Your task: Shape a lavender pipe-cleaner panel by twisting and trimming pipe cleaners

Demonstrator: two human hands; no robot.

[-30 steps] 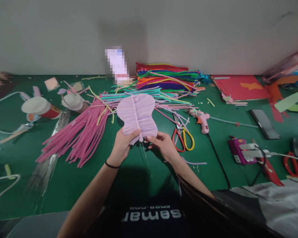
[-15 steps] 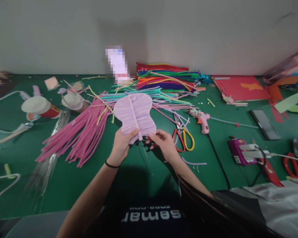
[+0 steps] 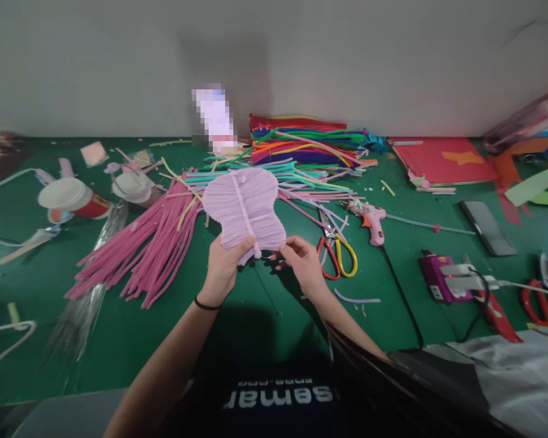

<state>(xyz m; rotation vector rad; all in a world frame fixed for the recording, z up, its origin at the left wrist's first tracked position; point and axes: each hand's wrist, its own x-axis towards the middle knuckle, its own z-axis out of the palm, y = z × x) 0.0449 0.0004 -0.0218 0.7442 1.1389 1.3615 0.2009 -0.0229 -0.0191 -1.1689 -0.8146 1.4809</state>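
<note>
A lilac pipe-cleaner piece (image 3: 244,204), lobed with a pinched waist and a raised central rib, is held up above the table. My left hand (image 3: 223,264) is closed on its lower left part, the thumb pressed near the rib's lower end. At its lower right corner my right hand (image 3: 301,258) is closed, thumb and fingertips pinching the edge. A thin wire (image 3: 265,257) shows between the rib's end and the right fingers; whether those fingers also hold it is unclear.
Pink pipe cleaners (image 3: 150,237) lie left, with coloured bundles (image 3: 305,143) behind. Scissors (image 3: 335,252), a pink glue gun (image 3: 372,222) and its cord lie right. Beyond are a phone (image 3: 488,228) and purple power adapter (image 3: 442,280). Paper cups (image 3: 70,194) stand left.
The lilac piece has shifted slightly left and tilted a little. The bright wire that hung down below it now shows bent toward my right hand.
</note>
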